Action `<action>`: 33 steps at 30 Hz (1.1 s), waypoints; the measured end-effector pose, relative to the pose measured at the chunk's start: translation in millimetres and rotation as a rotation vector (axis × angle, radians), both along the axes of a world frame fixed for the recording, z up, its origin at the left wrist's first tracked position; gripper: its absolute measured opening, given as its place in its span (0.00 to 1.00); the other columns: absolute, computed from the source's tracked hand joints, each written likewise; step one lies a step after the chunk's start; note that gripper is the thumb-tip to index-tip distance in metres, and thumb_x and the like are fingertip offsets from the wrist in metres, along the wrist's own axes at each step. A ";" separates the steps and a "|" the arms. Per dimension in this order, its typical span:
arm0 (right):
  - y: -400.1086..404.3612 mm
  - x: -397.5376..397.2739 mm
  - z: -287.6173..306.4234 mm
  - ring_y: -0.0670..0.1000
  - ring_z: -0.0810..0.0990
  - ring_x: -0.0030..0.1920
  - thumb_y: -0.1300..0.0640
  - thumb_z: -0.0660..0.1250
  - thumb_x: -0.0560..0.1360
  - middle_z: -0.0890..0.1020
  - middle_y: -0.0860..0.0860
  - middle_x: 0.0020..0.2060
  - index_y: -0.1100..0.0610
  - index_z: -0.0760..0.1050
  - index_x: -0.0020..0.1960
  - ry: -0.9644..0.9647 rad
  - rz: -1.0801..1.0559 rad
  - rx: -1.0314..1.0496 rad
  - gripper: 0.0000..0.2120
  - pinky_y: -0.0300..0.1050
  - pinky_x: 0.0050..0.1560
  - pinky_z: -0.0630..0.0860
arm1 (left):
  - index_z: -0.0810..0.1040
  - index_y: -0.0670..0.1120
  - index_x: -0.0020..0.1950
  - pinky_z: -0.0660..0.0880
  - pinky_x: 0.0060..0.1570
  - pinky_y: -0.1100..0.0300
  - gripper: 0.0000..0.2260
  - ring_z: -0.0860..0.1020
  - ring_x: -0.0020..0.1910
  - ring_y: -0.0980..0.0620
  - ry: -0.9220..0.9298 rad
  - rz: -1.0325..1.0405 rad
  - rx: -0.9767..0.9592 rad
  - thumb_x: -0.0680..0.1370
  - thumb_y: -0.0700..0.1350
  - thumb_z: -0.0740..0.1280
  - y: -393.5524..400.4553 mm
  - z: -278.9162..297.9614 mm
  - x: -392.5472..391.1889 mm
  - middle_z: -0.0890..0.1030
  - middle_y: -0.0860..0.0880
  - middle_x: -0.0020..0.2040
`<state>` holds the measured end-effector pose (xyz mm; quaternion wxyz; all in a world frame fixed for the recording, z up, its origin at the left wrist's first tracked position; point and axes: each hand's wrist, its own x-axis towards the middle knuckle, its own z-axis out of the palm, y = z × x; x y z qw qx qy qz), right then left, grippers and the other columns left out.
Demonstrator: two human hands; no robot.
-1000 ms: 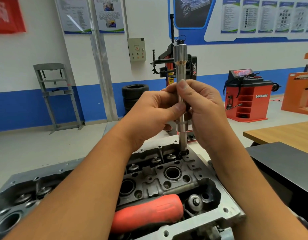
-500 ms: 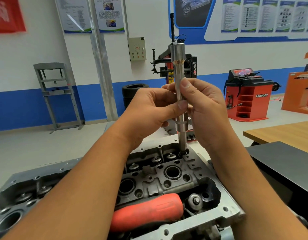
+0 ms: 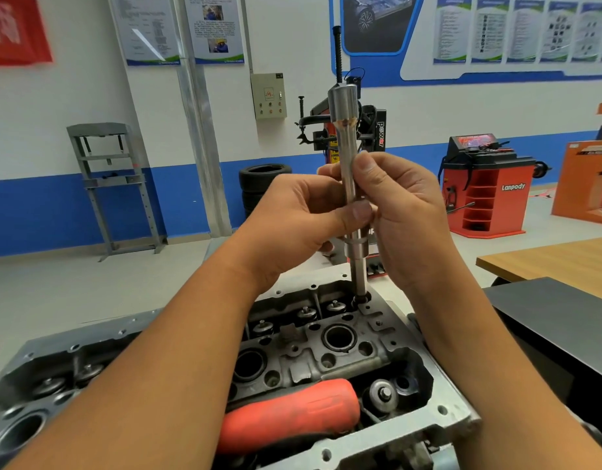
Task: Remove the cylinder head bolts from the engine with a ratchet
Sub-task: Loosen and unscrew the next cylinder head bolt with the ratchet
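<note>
Fingers of both hands pinching an upright steel bar over the engine.
Left hand [image 3: 294,212] and right hand [image 3: 399,201] hold the bar [image 3: 347,171] mid-length; its long axis runs straight down to the bolt hole [image 3: 360,297] at the far edge of the engine [image 3: 330,354].

steel extension bar [image 3: 347,157] upright in grey cylinder head [image 3: 370,337], orange-handled ratchet [image 3: 289,415] lying inside

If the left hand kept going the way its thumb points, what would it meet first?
The left hand pinches the upright steel rod; its thumb points right, so past the rod it would probably meet the right hand, which grips the same rod.
</note>
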<state>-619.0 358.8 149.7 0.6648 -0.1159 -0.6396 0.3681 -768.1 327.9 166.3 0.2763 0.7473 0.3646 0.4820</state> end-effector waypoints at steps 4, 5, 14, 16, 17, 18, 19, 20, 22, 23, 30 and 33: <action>0.7 0.5 -0.6 0.67 0.84 0.46 0.54 0.74 0.74 0.83 0.69 0.47 0.61 0.81 0.46 0.028 -0.085 0.006 0.10 0.65 0.49 0.84 | 0.85 0.39 0.50 0.79 0.39 0.57 0.15 0.84 0.40 0.50 -0.011 0.036 0.024 0.70 0.49 0.77 2.7 -0.4 -1.7 0.87 0.44 0.43; 1.2 1.1 -0.7 0.64 0.85 0.44 0.54 0.74 0.74 0.83 0.68 0.46 0.62 0.80 0.47 0.026 -0.088 0.002 0.10 0.63 0.47 0.85 | 0.85 0.41 0.52 0.80 0.40 0.57 0.14 0.85 0.42 0.50 0.011 0.024 0.009 0.72 0.49 0.75 2.7 -0.6 -1.3 0.88 0.46 0.44; 2.2 1.1 -0.1 0.55 0.86 0.44 0.55 0.64 0.83 0.86 0.56 0.43 0.62 0.82 0.51 -0.006 -0.018 -0.041 0.12 0.47 0.42 0.83 | 0.82 0.40 0.60 0.83 0.52 0.45 0.10 0.86 0.47 0.49 -0.008 -0.070 -0.066 0.85 0.42 0.63 -0.7 0.3 1.3 0.86 0.48 0.47; 0.9 0.6 0.5 0.56 0.85 0.44 0.54 0.66 0.82 0.85 0.59 0.43 0.60 0.82 0.49 -0.001 -0.004 -0.038 0.11 0.51 0.43 0.84 | 0.83 0.40 0.57 0.82 0.46 0.55 0.07 0.85 0.44 0.54 -0.003 -0.047 0.004 0.82 0.40 0.68 0.4 -0.9 1.1 0.87 0.49 0.46; 0.5 0.4 0.8 0.57 0.85 0.43 0.53 0.68 0.80 0.84 0.60 0.43 0.60 0.82 0.47 0.006 -0.003 -0.034 0.11 0.53 0.43 0.85 | 0.83 0.39 0.54 0.80 0.42 0.61 0.06 0.85 0.42 0.56 -0.012 -0.044 0.035 0.80 0.39 0.70 1.0 -1.5 0.9 0.87 0.49 0.44; 0.5 0.2 0.9 0.57 0.85 0.43 0.53 0.70 0.78 0.83 0.61 0.43 0.61 0.81 0.46 0.016 -0.005 -0.029 0.10 0.54 0.43 0.85 | 0.83 0.38 0.53 0.79 0.40 0.65 0.06 0.84 0.40 0.56 -0.029 -0.037 0.058 0.78 0.39 0.72 1.0 -1.3 1.1 0.87 0.48 0.42; 0.6 0.1 0.7 0.57 0.84 0.42 0.53 0.71 0.76 0.83 0.62 0.43 0.63 0.80 0.46 0.024 -0.011 -0.024 0.12 0.55 0.43 0.85 | 0.84 0.36 0.52 0.78 0.39 0.67 0.07 0.84 0.39 0.55 -0.042 -0.022 0.074 0.77 0.39 0.73 1.3 -1.1 1.2 0.87 0.46 0.42; 1.1 0.0 0.2 0.58 0.84 0.41 0.54 0.73 0.75 0.83 0.64 0.43 0.66 0.79 0.47 0.029 -0.023 -0.020 0.14 0.57 0.44 0.85 | 0.84 0.36 0.52 0.78 0.38 0.65 0.10 0.84 0.39 0.53 -0.043 -0.005 0.082 0.76 0.41 0.74 1.8 -0.8 1.0 0.87 0.43 0.43; 1.6 0.4 -0.4 0.62 0.84 0.43 0.54 0.73 0.75 0.83 0.67 0.45 0.68 0.79 0.49 0.026 -0.064 -0.008 0.16 0.59 0.45 0.85 | 0.86 0.41 0.54 0.79 0.39 0.60 0.11 0.84 0.41 0.51 -0.002 0.014 0.055 0.76 0.46 0.73 2.2 -0.4 -0.8 0.88 0.45 0.45; 1.7 0.5 -0.5 0.62 0.85 0.44 0.53 0.73 0.76 0.83 0.66 0.45 0.66 0.80 0.48 0.021 -0.080 0.000 0.14 0.57 0.45 0.85 | 0.86 0.44 0.56 0.80 0.42 0.57 0.10 0.84 0.43 0.51 0.026 0.001 0.017 0.78 0.47 0.71 2.4 -0.6 -1.5 0.88 0.47 0.46; 0.4 0.4 0.2 0.57 0.85 0.44 0.53 0.64 0.83 0.86 0.56 0.43 0.59 0.83 0.46 0.017 -0.027 -0.033 0.13 0.57 0.45 0.84 | 0.84 0.44 0.57 0.82 0.46 0.52 0.06 0.85 0.45 0.53 0.019 -0.059 -0.025 0.81 0.40 0.69 1.8 -0.1 1.3 0.88 0.49 0.48; 0.7 -0.3 -0.1 0.58 0.84 0.43 0.52 0.71 0.77 0.85 0.64 0.44 0.64 0.80 0.47 0.029 -0.082 -0.009 0.13 0.60 0.48 0.84 | 0.83 0.39 0.49 0.79 0.38 0.62 0.09 0.84 0.39 0.55 -0.033 -0.042 0.024 0.72 0.41 0.77 2.4 -0.2 -2.6 0.87 0.47 0.42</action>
